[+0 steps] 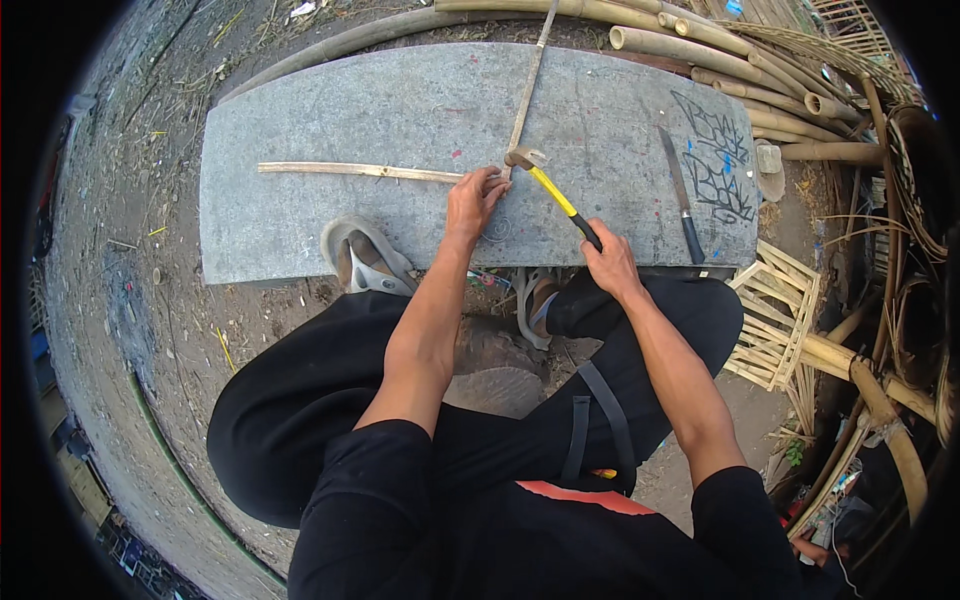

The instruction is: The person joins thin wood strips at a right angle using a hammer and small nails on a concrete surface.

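My right hand (611,262) grips the black end of a claw hammer (556,193) with a yellow handle. The hammer's head lies over the spot where two thin bamboo strips meet, right beside my left fingers. My left hand (472,206) is closed, pinching the strips near that corner. One bamboo strip (350,170) runs left across the grey slab (300,230); the other bamboo strip (531,85) runs away from me past the slab's far edge. Whether a nail stands under the hammer head is too small to tell.
A knife (683,205) with a black handle lies on the slab's right side, near black scrawled marks. Bamboo poles (700,60) are piled beyond the far right edge. A slatted bamboo frame (775,315) stands at right. My sandalled foot (368,262) touches the near edge.
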The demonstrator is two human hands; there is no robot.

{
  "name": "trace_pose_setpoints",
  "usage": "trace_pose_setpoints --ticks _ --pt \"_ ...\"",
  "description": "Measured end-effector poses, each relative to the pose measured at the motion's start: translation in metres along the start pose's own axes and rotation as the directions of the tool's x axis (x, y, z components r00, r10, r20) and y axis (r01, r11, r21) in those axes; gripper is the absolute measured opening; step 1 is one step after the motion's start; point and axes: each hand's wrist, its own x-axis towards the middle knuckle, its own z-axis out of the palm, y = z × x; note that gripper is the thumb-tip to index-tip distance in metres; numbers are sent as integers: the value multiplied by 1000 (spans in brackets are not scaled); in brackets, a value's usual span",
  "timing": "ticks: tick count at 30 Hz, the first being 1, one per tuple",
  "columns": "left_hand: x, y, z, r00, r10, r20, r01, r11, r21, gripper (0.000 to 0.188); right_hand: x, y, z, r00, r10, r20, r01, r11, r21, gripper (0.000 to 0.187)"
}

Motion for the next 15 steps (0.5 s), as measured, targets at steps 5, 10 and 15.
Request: trace_pose_setpoints --ticks 5,10,15 --pt "0 6 1 998 -60 -21 61 997 47 21 3 6 -4 993 -18 -117 19 1000 7 25" --pt "-2 5 4 999 -36 -9 37 993 116 18 -12 -30 -37 992 28 -125 -23 999 41 30" --pt "-4 -3 2 1000 -4 -26 8 989 147 16 -90 -106 -105 986 119 -117 -49 876 480 15"
